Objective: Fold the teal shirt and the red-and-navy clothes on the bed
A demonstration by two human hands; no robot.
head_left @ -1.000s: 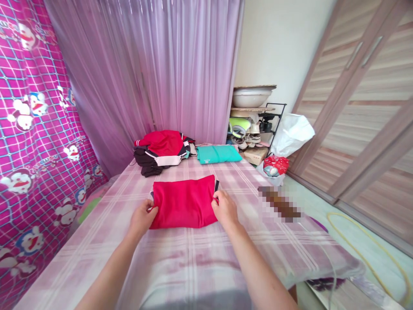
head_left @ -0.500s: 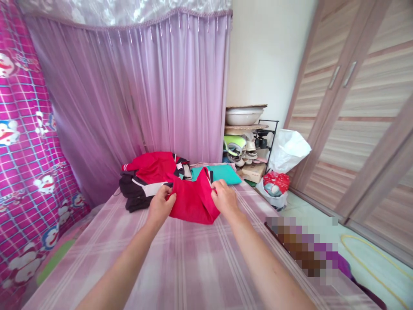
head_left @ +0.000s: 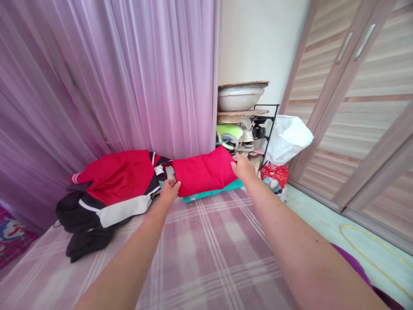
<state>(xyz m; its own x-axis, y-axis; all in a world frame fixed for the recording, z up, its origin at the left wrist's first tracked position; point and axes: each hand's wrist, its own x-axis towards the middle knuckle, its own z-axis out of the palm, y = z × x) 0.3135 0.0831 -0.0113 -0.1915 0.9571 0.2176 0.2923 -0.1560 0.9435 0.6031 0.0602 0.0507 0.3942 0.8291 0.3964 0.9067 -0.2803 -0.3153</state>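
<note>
A folded red garment [head_left: 204, 172] lies on top of a folded teal garment [head_left: 211, 193] at the far end of the checked pink bed sheet [head_left: 209, 254]. My left hand [head_left: 169, 190] grips the red garment's near left corner. My right hand [head_left: 242, 166] pinches its right edge. Both arms are stretched far forward.
A heap of red, black and white clothes [head_left: 109, 189] lies to the left. Purple curtains [head_left: 129, 77] hang behind. A rack [head_left: 254, 129] with shoes and a basin [head_left: 240, 97], a white bag [head_left: 287, 137], a red bag [head_left: 274, 174] and wooden wardrobe doors [head_left: 364, 99] stand at right.
Both hands lifted the folded red garment from the middle of the bed, carried it forward and set it on the teal garment. The view moved closer to the far end.
</note>
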